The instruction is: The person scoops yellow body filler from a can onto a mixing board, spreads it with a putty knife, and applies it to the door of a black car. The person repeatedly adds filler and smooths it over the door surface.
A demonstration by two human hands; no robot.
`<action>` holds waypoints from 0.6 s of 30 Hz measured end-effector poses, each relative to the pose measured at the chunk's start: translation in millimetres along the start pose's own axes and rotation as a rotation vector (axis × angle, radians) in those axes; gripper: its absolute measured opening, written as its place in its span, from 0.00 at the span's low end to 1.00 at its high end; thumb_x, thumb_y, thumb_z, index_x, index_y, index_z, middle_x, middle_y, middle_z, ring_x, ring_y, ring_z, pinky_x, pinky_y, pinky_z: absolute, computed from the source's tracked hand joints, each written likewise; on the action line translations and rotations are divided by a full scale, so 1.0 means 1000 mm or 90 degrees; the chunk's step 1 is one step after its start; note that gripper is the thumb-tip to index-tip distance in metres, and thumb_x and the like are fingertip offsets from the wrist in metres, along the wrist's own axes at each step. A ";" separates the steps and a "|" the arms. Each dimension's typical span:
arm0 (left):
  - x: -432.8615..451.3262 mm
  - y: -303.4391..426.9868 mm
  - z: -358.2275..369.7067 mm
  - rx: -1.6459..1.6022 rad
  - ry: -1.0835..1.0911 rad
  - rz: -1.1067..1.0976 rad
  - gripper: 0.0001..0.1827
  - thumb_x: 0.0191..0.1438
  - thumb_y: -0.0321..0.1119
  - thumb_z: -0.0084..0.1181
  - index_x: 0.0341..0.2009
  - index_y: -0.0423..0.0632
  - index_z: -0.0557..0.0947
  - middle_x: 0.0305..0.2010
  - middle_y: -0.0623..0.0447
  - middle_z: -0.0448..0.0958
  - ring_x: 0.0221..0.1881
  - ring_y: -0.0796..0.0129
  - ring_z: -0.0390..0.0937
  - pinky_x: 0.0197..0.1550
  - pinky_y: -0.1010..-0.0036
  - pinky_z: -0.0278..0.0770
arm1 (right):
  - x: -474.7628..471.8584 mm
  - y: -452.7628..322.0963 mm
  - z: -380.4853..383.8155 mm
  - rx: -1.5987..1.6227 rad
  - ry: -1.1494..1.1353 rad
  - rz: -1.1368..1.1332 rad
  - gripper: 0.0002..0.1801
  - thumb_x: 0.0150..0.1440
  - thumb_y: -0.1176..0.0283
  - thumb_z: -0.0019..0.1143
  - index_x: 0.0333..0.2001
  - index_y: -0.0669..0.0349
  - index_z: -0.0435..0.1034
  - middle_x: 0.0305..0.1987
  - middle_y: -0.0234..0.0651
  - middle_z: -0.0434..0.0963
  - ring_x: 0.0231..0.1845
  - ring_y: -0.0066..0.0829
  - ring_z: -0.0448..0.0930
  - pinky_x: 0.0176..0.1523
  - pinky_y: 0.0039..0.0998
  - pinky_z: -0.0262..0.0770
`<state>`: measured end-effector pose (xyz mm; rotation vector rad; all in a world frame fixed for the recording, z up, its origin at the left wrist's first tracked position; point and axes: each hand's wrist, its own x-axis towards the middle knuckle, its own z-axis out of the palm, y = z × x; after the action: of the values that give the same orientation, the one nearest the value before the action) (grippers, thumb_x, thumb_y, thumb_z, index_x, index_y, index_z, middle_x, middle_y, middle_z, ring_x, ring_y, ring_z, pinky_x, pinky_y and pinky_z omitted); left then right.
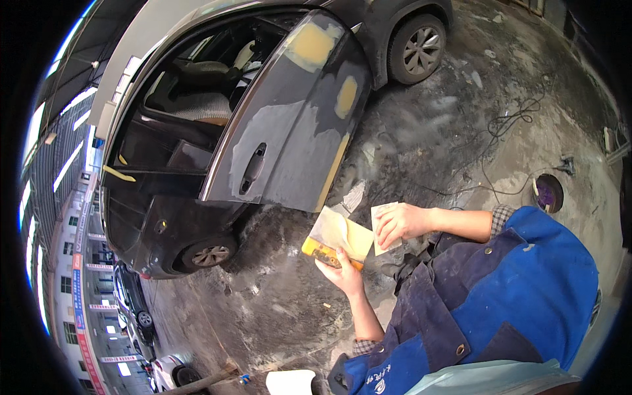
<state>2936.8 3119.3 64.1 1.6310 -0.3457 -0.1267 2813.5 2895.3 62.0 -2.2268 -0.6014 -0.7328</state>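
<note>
In my left hand [345,276] is a yellow sanding block [323,251]; my thumb presses its side. A pale abrasive sheet [358,234] lies over its face, with a greyish flap curling up. My right hand [402,222] holds a separate pale sheet, apparently sandpaper [379,210], close beside the block, fingers spread over it. Beyond both hands, a dark car's open door [291,133] shows grey sanded areas, yellowish filler patches [311,44] and a yellowish strip along its lower edge. The door handle recess [253,168] has openings in it.
A dark cable [508,118] snakes across the stained concrete floor [276,306] towards a round container with purple contents [549,192]. The car's wheels [419,49] stand beyond the door. A white piece [290,382] lies at the bottom edge. Other cars [131,306] are parked at lower left.
</note>
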 end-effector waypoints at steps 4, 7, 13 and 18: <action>-0.014 -0.003 -0.001 -0.274 -0.034 -0.144 0.32 0.71 0.25 0.56 0.75 0.40 0.61 0.71 0.40 0.70 0.67 0.54 0.75 0.66 0.59 0.80 | 0.007 -0.021 -0.022 -0.008 0.075 -0.058 0.24 0.44 0.79 0.65 0.46 0.48 0.87 0.53 0.24 0.88 0.58 0.33 0.84 0.72 0.51 0.76; -0.026 0.002 -0.003 -0.588 -0.222 -0.311 0.32 0.72 0.27 0.53 0.76 0.41 0.60 0.72 0.41 0.70 0.68 0.51 0.75 0.68 0.56 0.78 | 0.017 -0.028 -0.024 0.072 0.110 -0.096 0.30 0.43 0.86 0.61 0.50 0.51 0.87 0.56 0.28 0.87 0.62 0.37 0.81 0.76 0.63 0.67; -0.028 0.014 -0.012 -0.519 -0.169 -0.240 0.31 0.73 0.29 0.50 0.77 0.41 0.59 0.72 0.41 0.71 0.69 0.50 0.75 0.70 0.53 0.76 | 0.011 0.009 -0.022 0.090 0.207 -0.036 0.21 0.49 0.84 0.68 0.44 0.49 0.88 0.48 0.25 0.88 0.56 0.36 0.84 0.78 0.62 0.64; -0.028 0.019 -0.012 -0.354 -0.120 -0.117 0.30 0.70 0.25 0.56 0.73 0.39 0.63 0.66 0.43 0.74 0.65 0.57 0.76 0.67 0.58 0.77 | 0.010 0.003 -0.036 -0.051 0.172 0.005 0.15 0.51 0.76 0.72 0.43 0.46 0.88 0.48 0.24 0.88 0.54 0.33 0.87 0.74 0.59 0.71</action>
<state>2911.1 3138.2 80.6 1.0975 -0.2714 -0.4764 2811.0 2869.4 88.6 -2.1499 -0.4356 -1.0488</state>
